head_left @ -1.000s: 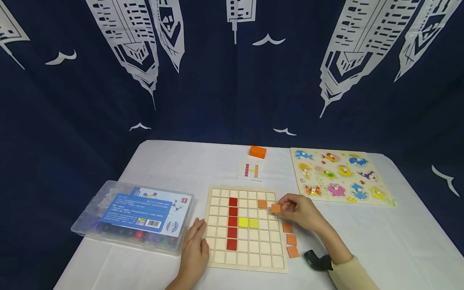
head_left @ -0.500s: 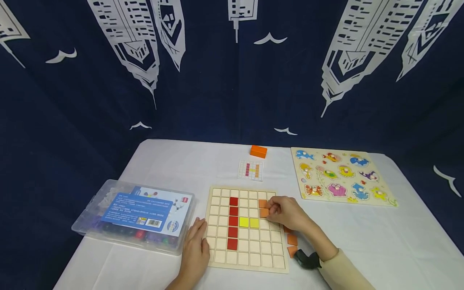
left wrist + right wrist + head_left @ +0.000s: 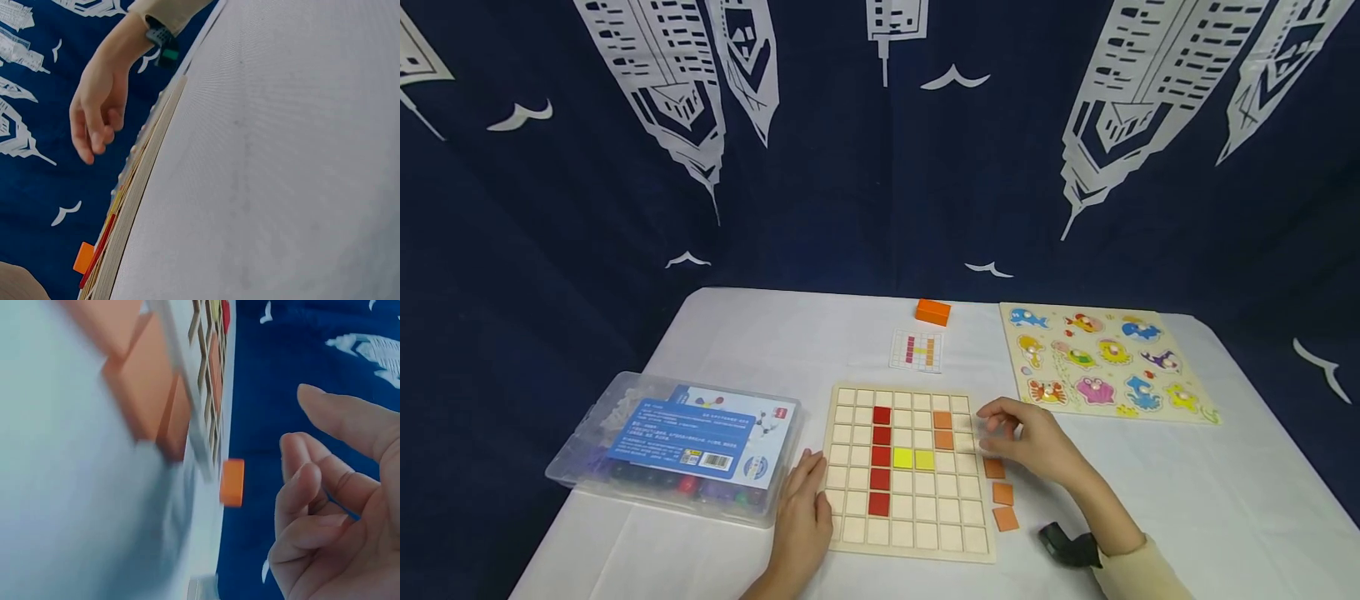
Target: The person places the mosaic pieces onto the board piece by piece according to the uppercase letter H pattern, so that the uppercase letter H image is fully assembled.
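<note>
Several red tiles (image 3: 880, 457), two yellow tiles (image 3: 913, 459) and two orange tiles (image 3: 942, 430) lie in cells of a wooden grid board (image 3: 925, 533). At the board's left edge rests my left hand (image 3: 801, 521), fingers extended along the rim. Just off the right edge hovers my right hand (image 3: 1033, 437), thumb and index finger apart. The right wrist view shows that hand (image 3: 350, 550) holding nothing, its other fingers loosely bent. Beneath it, three loose orange tiles (image 3: 1003, 494) form a line on the white cloth beside the board.
Behind the board lie a pattern card (image 3: 917, 351) and an orange block (image 3: 933, 312). A sea-animal puzzle board (image 3: 1111, 333) occupies the back right. On the left stands a clear plastic box (image 3: 587, 433) with a blue label. A black band is worn on the right wrist.
My right hand carried an orange tile leftward into the cell below the first orange one, let go of it and drew back to the right. The left hand stayed put.
</note>
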